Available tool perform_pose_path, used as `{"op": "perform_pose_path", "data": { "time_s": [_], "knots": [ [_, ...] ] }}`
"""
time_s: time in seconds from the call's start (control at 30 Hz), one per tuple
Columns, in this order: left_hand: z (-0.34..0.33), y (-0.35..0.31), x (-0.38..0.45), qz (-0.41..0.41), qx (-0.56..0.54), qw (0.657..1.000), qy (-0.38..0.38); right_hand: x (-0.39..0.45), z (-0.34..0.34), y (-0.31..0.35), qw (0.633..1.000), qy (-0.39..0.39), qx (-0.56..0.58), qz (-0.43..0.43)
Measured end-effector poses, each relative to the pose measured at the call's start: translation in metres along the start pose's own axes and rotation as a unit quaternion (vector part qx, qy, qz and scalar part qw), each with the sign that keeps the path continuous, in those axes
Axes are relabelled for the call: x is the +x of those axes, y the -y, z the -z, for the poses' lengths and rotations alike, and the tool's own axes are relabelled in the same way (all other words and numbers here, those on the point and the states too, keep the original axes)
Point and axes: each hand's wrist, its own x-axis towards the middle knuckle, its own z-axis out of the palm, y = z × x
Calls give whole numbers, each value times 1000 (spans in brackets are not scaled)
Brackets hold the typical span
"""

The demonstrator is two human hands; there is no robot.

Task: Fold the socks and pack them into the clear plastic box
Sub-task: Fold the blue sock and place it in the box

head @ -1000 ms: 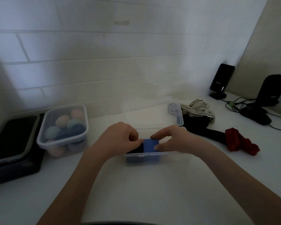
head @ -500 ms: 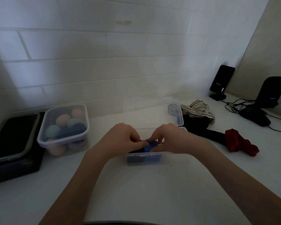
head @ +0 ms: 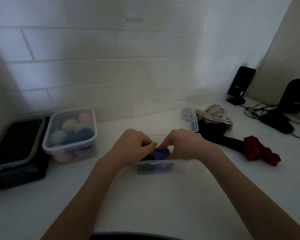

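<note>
Both hands, left and right, pinch a blue sock into the box; red sock beside it remains loose.

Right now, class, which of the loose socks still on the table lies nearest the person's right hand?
The black sock, just beyond the right hand. The striped one lies farther back, the red one farther right.

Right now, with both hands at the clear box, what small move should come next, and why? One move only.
Probably press the blue sock down until it sits flat in the clear plastic box. Both the left hand and the right hand are on it, and its top still shows above the near wall. The red sock waits unfolded on the table.
</note>
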Motion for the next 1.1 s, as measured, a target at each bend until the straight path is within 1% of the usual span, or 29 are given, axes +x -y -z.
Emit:
{"op": "perform_pose_path", "data": {
  "time_s": [0.17,0.3,0.43,0.5,0.57,0.67,0.73,0.8,0.9,1.0,1.1],
  "knots": [
    [0,-1,-2,7,-35,999,-13,4,0,3,999,42,10,13],
    [-1,-3,-4,16,-51,998,-25,7,1,8,997,67,-27,15],
    [0,-4,-6,9,-66,998,-21,4,3,9,997,73,-24,7],
    [0,-4,-8,8,-83,996,-34,1,5,7,997,79,-11,-2],
    [-1,-4,-10,13,-116,992,-55,-3,6,2,998,58,8,0],
    [-3,-6,-11,32,-162,984,-66,-11,9,-6,994,16,111,-4],
    [-3,-7,-11,35,-181,981,-68,-16,13,-9,989,-18,143,-16],
    [-3,-7,-12,33,-194,978,-70,-17,13,-8,993,-36,106,-35],
    [-1,-9,-12,27,-231,970,-75,-13,5,0,998,-37,41,-44],
    [0,-11,-12,27,-307,948,-78,-7,-1,4,997,-50,25,-45],
    [5,-9,-11,12,-387,919,-76,-4,0,1,998,-45,18,-43]
  ]
}}
